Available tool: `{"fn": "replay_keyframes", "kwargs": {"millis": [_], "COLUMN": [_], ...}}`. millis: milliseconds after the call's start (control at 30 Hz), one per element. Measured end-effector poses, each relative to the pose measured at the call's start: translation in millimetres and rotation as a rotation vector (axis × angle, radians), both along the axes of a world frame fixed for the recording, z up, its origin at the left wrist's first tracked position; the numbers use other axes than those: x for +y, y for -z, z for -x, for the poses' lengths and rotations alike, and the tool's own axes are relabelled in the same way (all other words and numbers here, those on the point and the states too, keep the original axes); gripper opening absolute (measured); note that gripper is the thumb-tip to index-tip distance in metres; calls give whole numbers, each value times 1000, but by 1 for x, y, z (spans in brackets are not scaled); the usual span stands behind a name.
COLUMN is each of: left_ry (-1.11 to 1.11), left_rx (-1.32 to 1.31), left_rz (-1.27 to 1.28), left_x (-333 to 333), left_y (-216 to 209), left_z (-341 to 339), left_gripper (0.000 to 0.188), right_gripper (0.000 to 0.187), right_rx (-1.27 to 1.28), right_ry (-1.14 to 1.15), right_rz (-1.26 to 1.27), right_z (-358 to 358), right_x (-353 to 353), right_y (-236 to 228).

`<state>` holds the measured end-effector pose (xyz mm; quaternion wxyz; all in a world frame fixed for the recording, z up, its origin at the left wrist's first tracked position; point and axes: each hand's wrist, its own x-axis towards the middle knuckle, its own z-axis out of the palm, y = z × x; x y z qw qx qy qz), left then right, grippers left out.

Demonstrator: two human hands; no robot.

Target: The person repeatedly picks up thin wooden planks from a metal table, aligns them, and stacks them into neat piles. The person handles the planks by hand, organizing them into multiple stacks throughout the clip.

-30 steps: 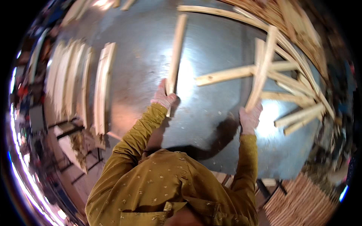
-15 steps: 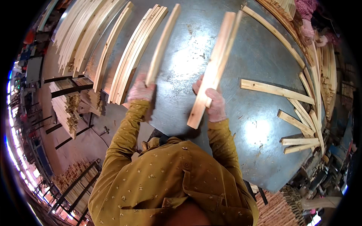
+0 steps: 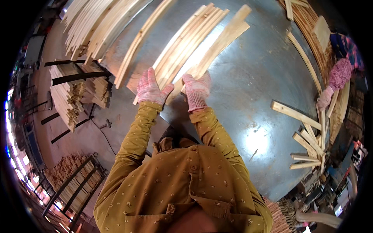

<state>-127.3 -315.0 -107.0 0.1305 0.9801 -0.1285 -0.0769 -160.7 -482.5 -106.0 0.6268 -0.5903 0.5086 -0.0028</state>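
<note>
My left hand (image 3: 150,89), in a pink-and-white knit glove, lies with fingers spread at the near end of a bundle of pale wooden strips (image 3: 182,48). Its thumb points toward the strips' ends. My right hand (image 3: 197,90), gloved alike, is closed around the near part of two wooden strips (image 3: 223,39), which fan apart at their far ends. These two slant away just right of the bundle. My right fingers are partly hidden by the strips and the glove.
A metal table (image 3: 233,85) carries another strip (image 3: 142,39) and a large stack (image 3: 97,27) at the left. Shorter pieces (image 3: 297,113) lie to the right, near a co-worker's gloved hand (image 3: 324,99). Racked wood (image 3: 64,97) stands beyond the left edge.
My right hand has swung left with its two strips toward the bundle. The left hand has let go of a single strip and spread its fingers. The view has shifted.
</note>
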Motion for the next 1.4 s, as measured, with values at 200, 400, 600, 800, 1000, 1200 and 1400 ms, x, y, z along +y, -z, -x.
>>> {"fn": "replay_keyframes", "kwargs": {"millis": [200,400,600,800,1000,1200,1400], "left_ry": [-155,350,774,305,36,-161,-170], "left_rx": [217,-444,19,641,602,712,655], "left_rz": [233,437,-589,-80,-174,271,710], "left_x": [17,-3,-82,-22,10,13,1], "left_y": [-12,-71,-217,-171,-72,7,-28], "left_z": [-32,-83,-121,-137,-154,-149,-144], "left_gripper": [89,79,66,67,81,64,56], "right_gripper": [74,54,61,76,78,76,66], "right_rx": [-285,63,-134,-61,-146,-469,-553], "right_ry": [33,-656,-1175,-266,-511,-358,-484], "right_rz": [-24,860,1290,1470,841,406,371], "right_z": [6,65,38,33,5,1,28], "right_x": [-2,-103,-155,-165,0,41,27], "right_y": [-6,-35,-127,-37,31,9,-7]}}
